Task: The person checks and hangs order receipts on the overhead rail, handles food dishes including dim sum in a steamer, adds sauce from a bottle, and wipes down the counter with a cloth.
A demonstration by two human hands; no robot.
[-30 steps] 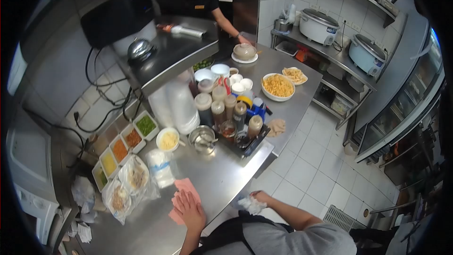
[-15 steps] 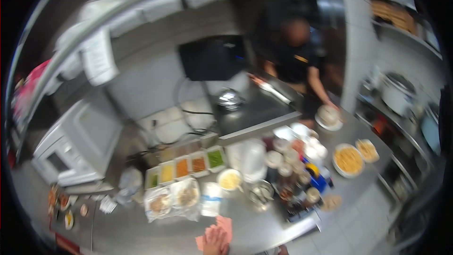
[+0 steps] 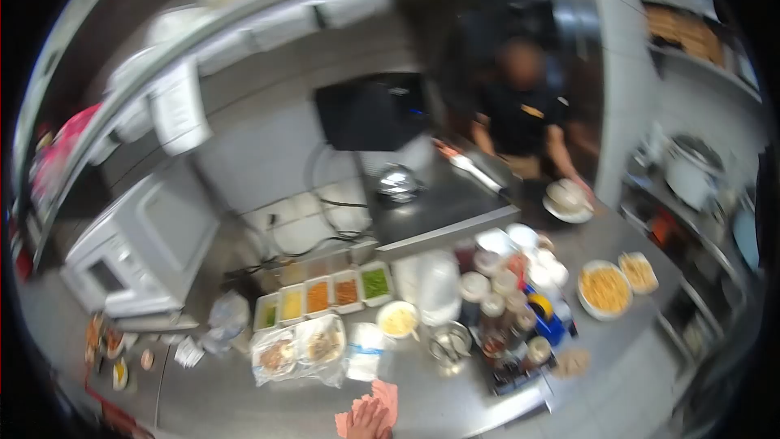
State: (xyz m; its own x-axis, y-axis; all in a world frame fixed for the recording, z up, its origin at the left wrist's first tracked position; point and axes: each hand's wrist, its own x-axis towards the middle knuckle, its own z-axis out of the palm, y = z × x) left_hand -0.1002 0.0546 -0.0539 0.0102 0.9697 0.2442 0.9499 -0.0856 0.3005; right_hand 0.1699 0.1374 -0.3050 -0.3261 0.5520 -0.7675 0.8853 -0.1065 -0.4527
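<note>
Far to the left of a pink cloth [image 3: 386, 395], beyond the counter's bare front stretch, stands a white microwave [image 3: 134, 248], set back against the wall. Left of the cloth and behind it, tubs [image 3: 351, 307] of chopped food line up side by side, open-topped, probably so each can be reached quickly. In front of them, nearer the cloth, lies bagged food [image 3: 297, 349], seemingly wrapped to keep it covered. A white packet [image 3: 365, 354] lies just behind the cloth.

The cloth itself is at the counter's front edge. The left hand [image 3: 368, 423] rests on top, palm down, fingers spread and not closed around it, apparently to keep it flat on the steel. The right hand is out of sight, so its grip cannot be told.

Behind the cloth and slightly right sits a bowl [image 3: 382, 322] of pale yellow food; further right come a metal pot [image 3: 435, 348] and bottles [image 3: 493, 306], bunched together, perhaps to save room. Well to the cloth's right and back, a co-worker [image 3: 520, 122] reaches a hand to a lidded pot [image 3: 565, 197]; blur hides that grip. Furthest right is a noodle bowl [image 3: 605, 315].
</note>
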